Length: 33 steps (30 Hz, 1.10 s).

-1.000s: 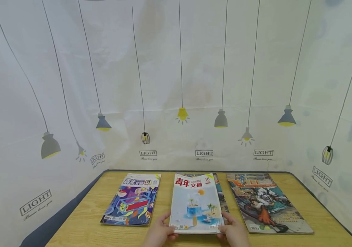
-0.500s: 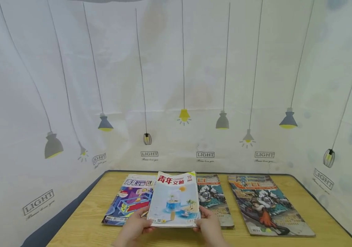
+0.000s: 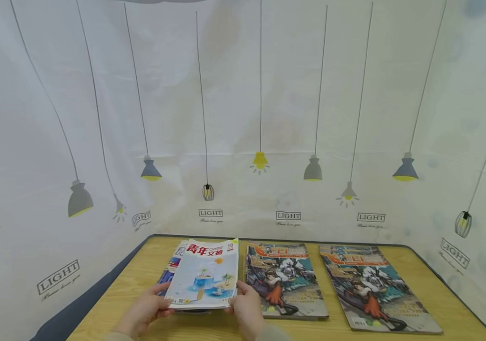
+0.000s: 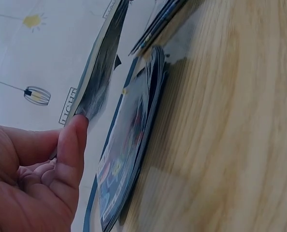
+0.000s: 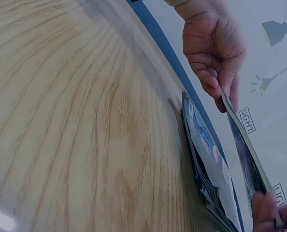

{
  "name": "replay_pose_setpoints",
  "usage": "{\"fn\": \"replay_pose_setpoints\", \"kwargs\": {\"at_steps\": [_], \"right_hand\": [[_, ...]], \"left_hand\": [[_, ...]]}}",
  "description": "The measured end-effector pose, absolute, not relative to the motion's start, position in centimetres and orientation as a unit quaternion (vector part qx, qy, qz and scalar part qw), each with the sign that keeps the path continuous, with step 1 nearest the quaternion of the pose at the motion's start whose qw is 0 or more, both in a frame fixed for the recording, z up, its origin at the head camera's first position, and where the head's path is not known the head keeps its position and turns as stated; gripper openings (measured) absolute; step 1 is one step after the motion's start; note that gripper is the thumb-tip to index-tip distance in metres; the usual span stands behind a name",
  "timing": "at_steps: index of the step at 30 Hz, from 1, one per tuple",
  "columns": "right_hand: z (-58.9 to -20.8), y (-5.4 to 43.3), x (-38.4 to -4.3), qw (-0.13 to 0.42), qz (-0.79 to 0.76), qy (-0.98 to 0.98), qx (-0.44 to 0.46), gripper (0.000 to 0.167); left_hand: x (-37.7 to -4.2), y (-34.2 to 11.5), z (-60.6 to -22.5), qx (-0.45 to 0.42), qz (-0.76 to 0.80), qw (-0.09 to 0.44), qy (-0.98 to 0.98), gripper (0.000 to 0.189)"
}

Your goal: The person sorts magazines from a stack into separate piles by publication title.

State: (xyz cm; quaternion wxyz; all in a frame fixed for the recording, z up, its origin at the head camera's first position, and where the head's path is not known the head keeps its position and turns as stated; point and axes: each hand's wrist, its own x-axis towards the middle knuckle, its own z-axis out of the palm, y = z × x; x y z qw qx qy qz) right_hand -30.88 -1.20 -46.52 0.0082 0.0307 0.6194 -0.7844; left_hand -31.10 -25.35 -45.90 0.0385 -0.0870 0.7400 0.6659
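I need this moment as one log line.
left hand: grips white magazine | right hand: grips same | purple magazine: underneath, apart

The left hand pinches a white magazine with red title characters from its 8 o'clock side, and the right hand pinches it from 4 o'clock. A sliver of a purple-blue magazine shows beneath at 9 o'clock. Toward 3 o'clock, a dark illustrated magazine and, farther out, a matching-cover magazine lie on the wooden table. At 12 o'clock rises a pale backdrop printed with hanging lamps.
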Motion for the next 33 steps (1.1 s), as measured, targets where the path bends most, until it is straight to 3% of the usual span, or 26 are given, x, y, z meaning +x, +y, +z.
{"fn": "replay_pose_setpoints", "kwargs": {"at_steps": [12,18,25,33], "right_hand": [[-46.8,-4.8,-31.5,0.035,-0.788,0.614,0.033,0.065],[-47.3,-5.2,-31.3,0.057,-0.768,0.636,0.047,0.059],[-47.9,-5.5,-31.6,0.067,-0.764,0.638,0.072,0.043],[-47.8,-5.6,-31.5,0.083,-0.729,0.676,0.071,0.045]], "left_hand": [[-31.5,-28.8,-45.7,-0.107,0.649,0.035,0.752,0.057],[-31.5,-29.4,-46.3,-0.112,0.6,0.032,0.792,0.046],[-31.8,-29.7,-46.6,-0.115,0.601,0.015,0.791,0.039],[-32.2,-30.3,-47.3,-0.144,0.576,0.007,0.804,0.037]]}}
